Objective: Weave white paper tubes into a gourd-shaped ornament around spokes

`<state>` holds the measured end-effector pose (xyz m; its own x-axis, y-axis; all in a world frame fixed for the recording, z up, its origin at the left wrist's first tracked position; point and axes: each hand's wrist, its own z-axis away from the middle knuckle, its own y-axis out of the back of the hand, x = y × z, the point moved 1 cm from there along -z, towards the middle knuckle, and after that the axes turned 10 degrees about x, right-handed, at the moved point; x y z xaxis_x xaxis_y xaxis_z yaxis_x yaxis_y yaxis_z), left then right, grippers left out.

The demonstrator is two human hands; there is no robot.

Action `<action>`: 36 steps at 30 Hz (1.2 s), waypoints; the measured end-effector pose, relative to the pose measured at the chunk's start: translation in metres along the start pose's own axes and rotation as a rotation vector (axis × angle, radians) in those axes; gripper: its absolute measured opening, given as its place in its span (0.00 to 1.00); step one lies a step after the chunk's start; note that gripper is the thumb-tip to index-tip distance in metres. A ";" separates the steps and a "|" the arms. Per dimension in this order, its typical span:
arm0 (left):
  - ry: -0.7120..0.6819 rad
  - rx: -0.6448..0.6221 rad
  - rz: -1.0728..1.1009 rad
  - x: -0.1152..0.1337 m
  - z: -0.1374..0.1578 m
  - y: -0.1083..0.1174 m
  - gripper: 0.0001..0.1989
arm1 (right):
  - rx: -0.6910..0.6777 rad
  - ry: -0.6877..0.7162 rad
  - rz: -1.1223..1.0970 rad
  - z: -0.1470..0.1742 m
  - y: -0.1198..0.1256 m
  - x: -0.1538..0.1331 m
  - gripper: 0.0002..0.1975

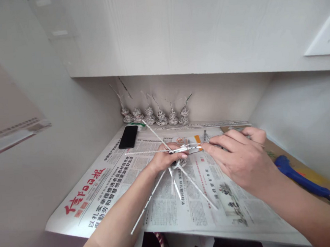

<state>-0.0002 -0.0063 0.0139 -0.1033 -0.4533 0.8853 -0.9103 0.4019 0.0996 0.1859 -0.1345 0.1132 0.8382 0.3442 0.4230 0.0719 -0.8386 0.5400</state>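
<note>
My left hand (pixel 165 158) is closed around a small piece woven from rolled newspaper (pixel 182 161), most of it hidden by the fingers. Several thin paper strips (pixel 198 190) radiate from it toward the front, the left and the back. To the right, my right hand (pixel 243 157) pinches the end of a white paper strip (pixel 194 146) that runs level across to the left thumb. A short dark thin rod (pixel 205 136) shows just beyond the right fingertips; I cannot tell whether it is held.
Newspaper (pixel 124 187) covers the desk. A black phone (pixel 128 137) lies at the back left, near a row of several woven paper gourds (pixel 161 118) against the wall. On cardboard (pixel 308 169) at right rests a blue-handled tool (pixel 300 177). A shelf board (pixel 175 31) overhangs the back.
</note>
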 end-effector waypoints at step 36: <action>0.036 0.033 0.006 0.001 0.001 -0.002 0.13 | -0.199 0.021 -0.057 -0.001 -0.009 -0.002 0.11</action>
<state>0.0007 -0.0084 0.0137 -0.0948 -0.4216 0.9018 -0.9225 0.3776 0.0796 0.1828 -0.1268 0.1081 0.8242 0.3990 0.4018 0.0084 -0.7181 0.6959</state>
